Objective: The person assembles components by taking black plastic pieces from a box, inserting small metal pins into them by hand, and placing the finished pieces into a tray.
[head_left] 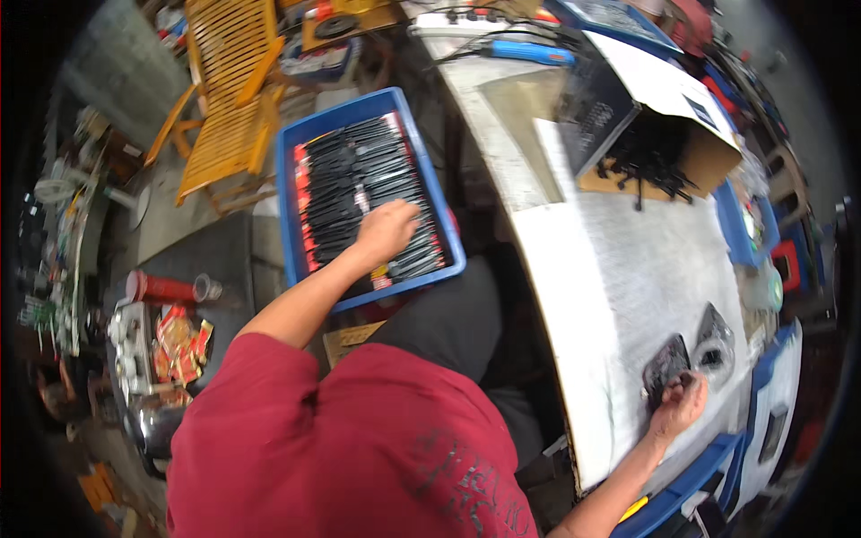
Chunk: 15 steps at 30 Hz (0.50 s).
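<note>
My left hand (387, 231) is over the blue plastic tray (291, 193), its fingers curled down at the rows of slim black parts (345, 161) packed inside. Whatever those fingers hold is hidden beneath the hand. On the white-topped table to the right, my right hand (679, 408) is at a small black dish-like thing (664, 363), with thumb and fingers drawn together. Anything in that pinch is too small to name. Right beside it lies a clear plastic bag (715, 345) with something dark in it.
An open cardboard box (619, 117) of black parts lies on its side on the table (574, 296). Behind it is a blue-handled tool (529, 52). A yellow slatted chair (229, 81) stands far left. A red canister (161, 288) and snack packets (184, 345) are at left.
</note>
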{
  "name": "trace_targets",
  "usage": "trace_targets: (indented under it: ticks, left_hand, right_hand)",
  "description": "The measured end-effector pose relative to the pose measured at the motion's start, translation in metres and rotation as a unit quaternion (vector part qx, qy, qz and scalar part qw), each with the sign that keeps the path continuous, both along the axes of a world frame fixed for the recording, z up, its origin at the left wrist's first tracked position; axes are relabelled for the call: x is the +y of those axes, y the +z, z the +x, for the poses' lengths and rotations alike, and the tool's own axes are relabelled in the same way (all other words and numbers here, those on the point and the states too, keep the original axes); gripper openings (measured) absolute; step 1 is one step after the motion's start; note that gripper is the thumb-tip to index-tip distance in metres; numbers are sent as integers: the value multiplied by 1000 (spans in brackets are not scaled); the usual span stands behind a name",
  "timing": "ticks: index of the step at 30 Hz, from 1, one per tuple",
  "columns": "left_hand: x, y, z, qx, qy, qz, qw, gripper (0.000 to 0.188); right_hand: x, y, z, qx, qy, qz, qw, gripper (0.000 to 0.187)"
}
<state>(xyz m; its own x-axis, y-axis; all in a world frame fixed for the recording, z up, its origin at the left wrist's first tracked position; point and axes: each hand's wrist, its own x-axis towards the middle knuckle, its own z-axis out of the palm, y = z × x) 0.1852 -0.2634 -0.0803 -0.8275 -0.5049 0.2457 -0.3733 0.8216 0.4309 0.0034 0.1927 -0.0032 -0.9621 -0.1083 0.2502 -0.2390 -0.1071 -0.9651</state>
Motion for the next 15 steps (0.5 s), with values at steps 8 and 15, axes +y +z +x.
trace_targets:
  ticks: [8, 15]
  left_hand:
    - [55, 94, -61, 139, -179, 110, 968, 15]
    - [108, 108, -187, 194, -361, 40, 911, 17]
  right_hand:
    - [-18, 0, 5, -30, 14, -40, 999, 16]
    - [-17, 7, 9, -27, 22, -38, 999, 14]
